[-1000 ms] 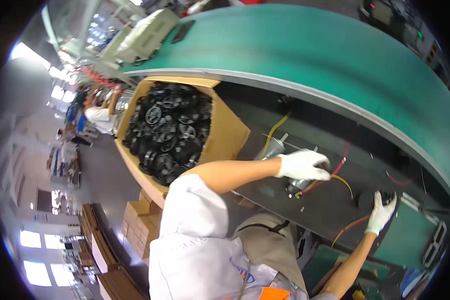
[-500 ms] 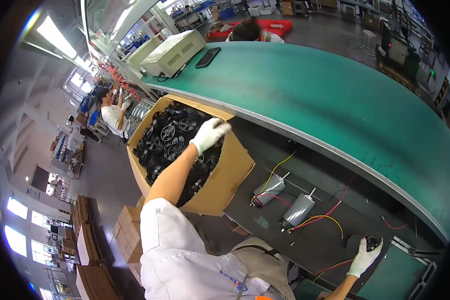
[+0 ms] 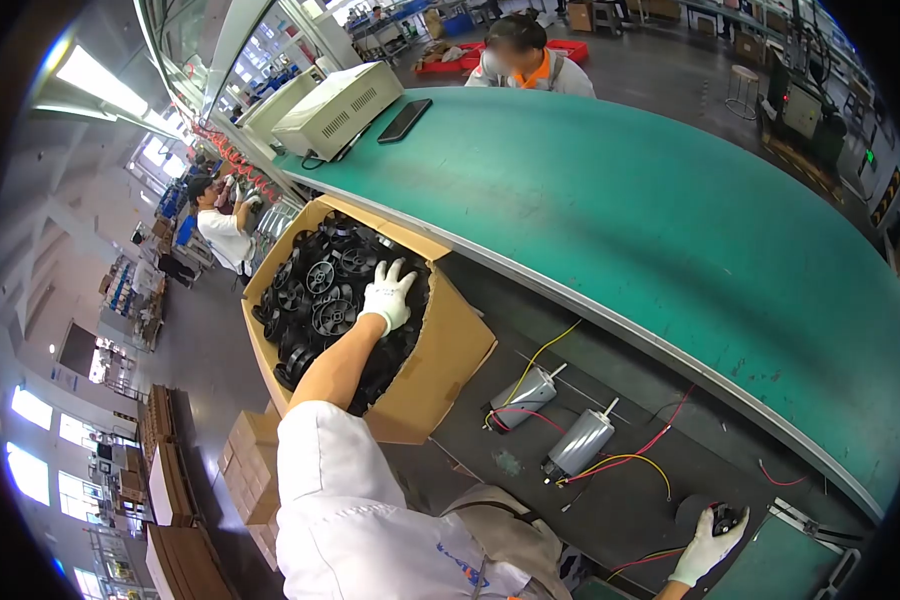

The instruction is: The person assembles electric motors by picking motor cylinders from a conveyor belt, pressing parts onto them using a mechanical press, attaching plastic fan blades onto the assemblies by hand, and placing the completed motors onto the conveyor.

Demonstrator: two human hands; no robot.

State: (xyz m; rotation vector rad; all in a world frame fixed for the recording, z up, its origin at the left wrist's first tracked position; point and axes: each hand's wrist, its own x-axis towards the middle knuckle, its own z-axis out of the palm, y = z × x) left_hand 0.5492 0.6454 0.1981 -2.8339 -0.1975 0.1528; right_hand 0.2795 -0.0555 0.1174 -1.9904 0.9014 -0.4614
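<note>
Left hand (image 3: 388, 298): positioned at fan wheels (image 3: 332, 317), fingers apart.
Right hand (image 3: 708, 550): black part (image 3: 726, 520) clamped by gloved fingers.

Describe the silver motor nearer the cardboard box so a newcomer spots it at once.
From the long green tabletop, drop to the dark surface below its near edge. The silver motor lies there, nearer the open cardboard box than its twin. Its yellow wire stretches toward the tabletop, while the twin's curls toward the right hand.
</note>
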